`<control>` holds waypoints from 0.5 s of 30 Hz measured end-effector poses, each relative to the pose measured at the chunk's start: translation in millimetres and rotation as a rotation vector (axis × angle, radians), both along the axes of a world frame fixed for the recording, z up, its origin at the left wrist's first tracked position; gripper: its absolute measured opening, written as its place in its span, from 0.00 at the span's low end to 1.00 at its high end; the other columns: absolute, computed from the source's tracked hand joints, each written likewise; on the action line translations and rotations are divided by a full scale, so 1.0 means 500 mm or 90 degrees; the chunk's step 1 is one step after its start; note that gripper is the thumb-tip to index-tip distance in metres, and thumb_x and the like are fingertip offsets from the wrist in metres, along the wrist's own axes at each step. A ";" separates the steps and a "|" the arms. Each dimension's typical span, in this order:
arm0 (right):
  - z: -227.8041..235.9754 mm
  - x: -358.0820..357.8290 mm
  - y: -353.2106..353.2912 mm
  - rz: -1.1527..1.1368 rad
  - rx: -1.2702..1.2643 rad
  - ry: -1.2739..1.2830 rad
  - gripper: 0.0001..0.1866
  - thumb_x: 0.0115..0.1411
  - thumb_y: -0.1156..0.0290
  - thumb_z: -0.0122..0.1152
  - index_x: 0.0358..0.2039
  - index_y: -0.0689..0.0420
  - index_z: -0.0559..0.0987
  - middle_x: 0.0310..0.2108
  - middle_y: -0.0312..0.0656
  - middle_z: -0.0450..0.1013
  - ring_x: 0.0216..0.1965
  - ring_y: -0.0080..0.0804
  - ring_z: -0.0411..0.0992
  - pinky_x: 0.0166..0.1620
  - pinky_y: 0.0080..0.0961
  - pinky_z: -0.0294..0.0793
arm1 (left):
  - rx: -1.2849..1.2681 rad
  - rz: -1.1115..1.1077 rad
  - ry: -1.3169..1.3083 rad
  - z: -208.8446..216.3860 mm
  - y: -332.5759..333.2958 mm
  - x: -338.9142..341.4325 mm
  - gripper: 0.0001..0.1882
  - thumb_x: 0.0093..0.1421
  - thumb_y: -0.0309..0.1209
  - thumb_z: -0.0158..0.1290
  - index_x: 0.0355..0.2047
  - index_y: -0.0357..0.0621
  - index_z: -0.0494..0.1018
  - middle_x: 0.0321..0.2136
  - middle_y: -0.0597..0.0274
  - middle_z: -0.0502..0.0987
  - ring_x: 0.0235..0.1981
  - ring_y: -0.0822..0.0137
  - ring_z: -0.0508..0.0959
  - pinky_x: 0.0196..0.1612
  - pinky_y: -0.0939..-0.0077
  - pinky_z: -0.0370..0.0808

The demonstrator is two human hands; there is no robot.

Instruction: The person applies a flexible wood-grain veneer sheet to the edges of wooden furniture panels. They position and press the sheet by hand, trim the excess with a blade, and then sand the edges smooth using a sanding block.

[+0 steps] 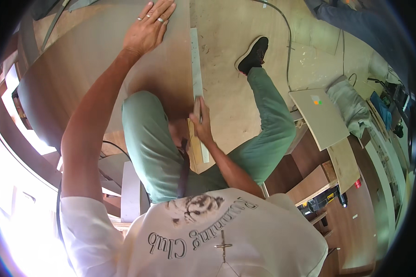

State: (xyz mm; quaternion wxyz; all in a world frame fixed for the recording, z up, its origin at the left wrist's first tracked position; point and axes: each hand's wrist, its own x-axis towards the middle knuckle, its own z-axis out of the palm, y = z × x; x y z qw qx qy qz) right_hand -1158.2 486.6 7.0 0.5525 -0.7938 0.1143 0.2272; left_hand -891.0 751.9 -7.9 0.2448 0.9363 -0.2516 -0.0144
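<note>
My left hand [148, 27] lies flat with its fingers stretched out on the large brown wood-grain panel [88, 69], while my right hand [204, 123] grips a slim brownish bar [197, 109] over the long pale-grey strip [196, 55] beside the panel's straight edge. Near my right hand, a yellowish length of wood [195, 150] lies beside that strip, above the pale plywood floor [226, 87]. Across the floor snakes a thin dark cable [289, 51], and to my right sit a beige rectangular board [316, 120], a rumpled grey bag [349, 104] and a black-and-yellow power tool [321, 201].
</note>
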 end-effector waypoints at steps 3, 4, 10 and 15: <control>0.003 0.041 0.024 -0.057 0.067 0.024 0.48 0.61 0.61 0.68 0.74 0.63 0.54 0.69 0.58 0.59 0.71 0.53 0.56 0.72 0.43 0.52 | 0.010 0.003 -0.017 -0.012 0.006 -0.023 0.30 0.68 0.26 0.46 0.70 0.37 0.58 0.70 0.46 0.61 0.73 0.48 0.57 0.75 0.49 0.50; 0.005 0.174 0.054 -0.091 0.110 0.023 0.47 0.61 0.61 0.68 0.74 0.63 0.54 0.69 0.58 0.59 0.71 0.52 0.57 0.72 0.43 0.53 | -0.002 0.002 -0.003 -0.005 -0.006 -0.013 0.30 0.68 0.26 0.46 0.70 0.37 0.58 0.70 0.46 0.61 0.73 0.48 0.57 0.75 0.49 0.50; 0.035 0.128 0.036 -0.139 0.175 0.076 0.46 0.61 0.65 0.67 0.75 0.61 0.53 0.70 0.57 0.58 0.71 0.52 0.57 0.72 0.43 0.53 | 0.101 0.021 -0.013 -0.010 -0.022 0.011 0.34 0.67 0.30 0.48 0.73 0.46 0.57 0.73 0.63 0.58 0.74 0.64 0.55 0.76 0.61 0.51; 0.000 0.111 0.058 -0.024 0.069 0.057 0.45 0.65 0.59 0.61 0.75 0.61 0.52 0.72 0.55 0.54 0.71 0.50 0.55 0.73 0.41 0.49 | 0.133 0.049 -0.010 0.009 0.015 -0.025 0.34 0.66 0.28 0.48 0.73 0.45 0.56 0.73 0.63 0.58 0.75 0.64 0.55 0.76 0.61 0.51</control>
